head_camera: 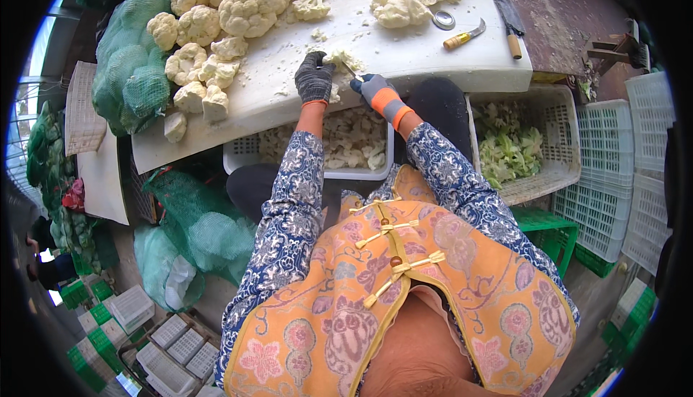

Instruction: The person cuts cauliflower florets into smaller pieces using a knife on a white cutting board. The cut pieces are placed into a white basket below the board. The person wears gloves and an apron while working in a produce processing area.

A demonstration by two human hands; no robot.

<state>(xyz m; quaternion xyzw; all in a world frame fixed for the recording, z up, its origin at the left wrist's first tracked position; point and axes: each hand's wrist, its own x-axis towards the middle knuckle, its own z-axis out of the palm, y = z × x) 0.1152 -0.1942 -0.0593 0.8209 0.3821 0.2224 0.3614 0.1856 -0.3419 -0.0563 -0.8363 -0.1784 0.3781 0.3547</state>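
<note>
My left hand, in a dark grey knit glove, holds a cauliflower piece at the front edge of the white board. My right hand, gloved in grey and blue with an orange cuff, grips a small knife. Its blade meets the piece; the handle is mostly hidden in my fingers. Below the board's edge, between my knees, a white crate holds cut florets. Whole cauliflowers are heaped at the left of the board, with smaller trimmed chunks nearer me.
At the right lie a hooked knife, a cleaver, a round metal lid-like object and cauliflower pieces. A crate with leaf trimmings stands right. Green mesh sacks and stacked crates flank me.
</note>
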